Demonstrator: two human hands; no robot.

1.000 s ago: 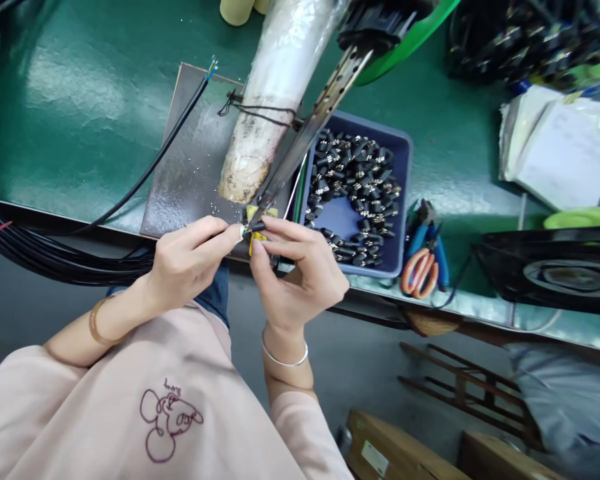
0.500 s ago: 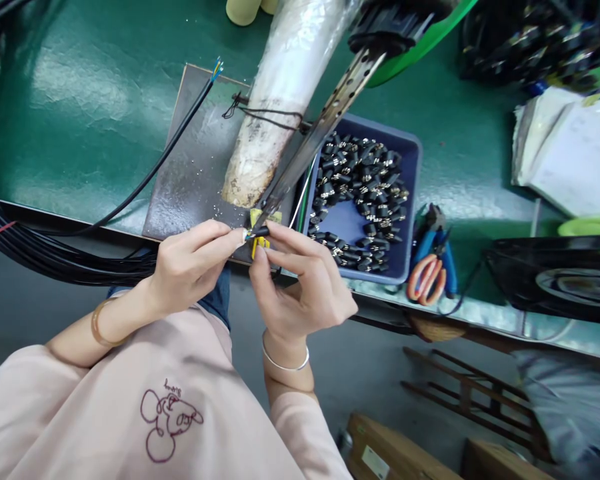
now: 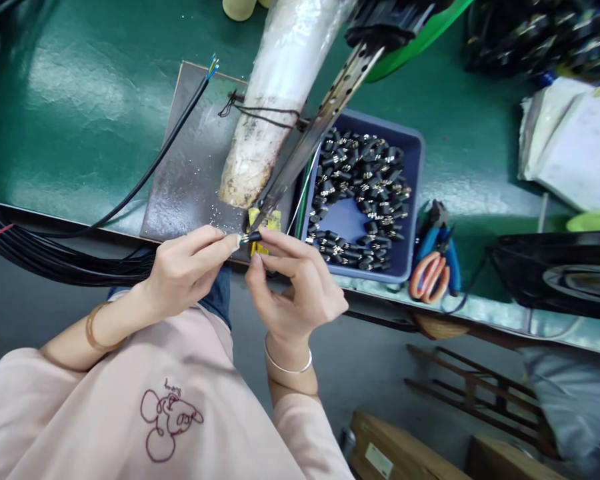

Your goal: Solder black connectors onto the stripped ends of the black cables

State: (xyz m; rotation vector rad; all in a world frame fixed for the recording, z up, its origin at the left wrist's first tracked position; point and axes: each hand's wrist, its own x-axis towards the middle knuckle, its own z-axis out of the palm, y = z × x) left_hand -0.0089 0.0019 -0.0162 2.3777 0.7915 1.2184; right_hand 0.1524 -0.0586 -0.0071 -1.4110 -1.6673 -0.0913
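Observation:
My left hand (image 3: 187, 267) pinches the end of a black cable at the bench's front edge. Facing it, my right hand (image 3: 293, 287) pinches a small black connector (image 3: 253, 237) against that cable end. The two hands meet just under the tip of a long metal strip (image 3: 310, 137) that slants down from the upper right, beside a small yellow piece (image 3: 265, 223). A dark metal plate (image 3: 190, 167) lies on the bench behind the hands.
A blue tray (image 3: 410, 200) holds several black connectors right of the hands. Blue and orange cutters (image 3: 435, 263) lie further right. A plastic-wrapped cone (image 3: 275, 100) stands on the plate. A black cable bundle (image 3: 25, 247) runs in from the left. A loose cable (image 3: 165, 150) crosses the green bench.
Both hands stay together at the strip's tip with only small finger shifts. The view has drifted slightly.

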